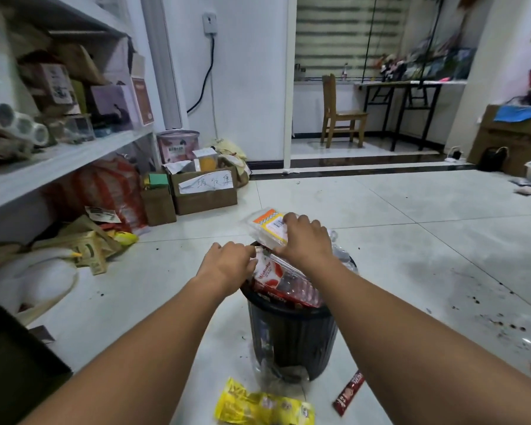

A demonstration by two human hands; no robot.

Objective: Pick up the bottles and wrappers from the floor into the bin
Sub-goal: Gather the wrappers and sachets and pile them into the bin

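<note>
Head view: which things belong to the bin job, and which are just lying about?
Job: black bin, orange-labelled packet gripped by right hand, red-and-white wrapper pinched by left hand, yellow wrapper and red sachet on floor.
Lying about: cardboard boxes, wooden chair, shelf.

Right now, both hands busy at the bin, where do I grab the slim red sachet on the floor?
Pinch the red sachet across its narrow width near the middle, coming straight down from above. It lies flat and slanted on the floor right of the bin, with no raised edge. The right hand, gripping a clear packet, looks nearer.
</note>
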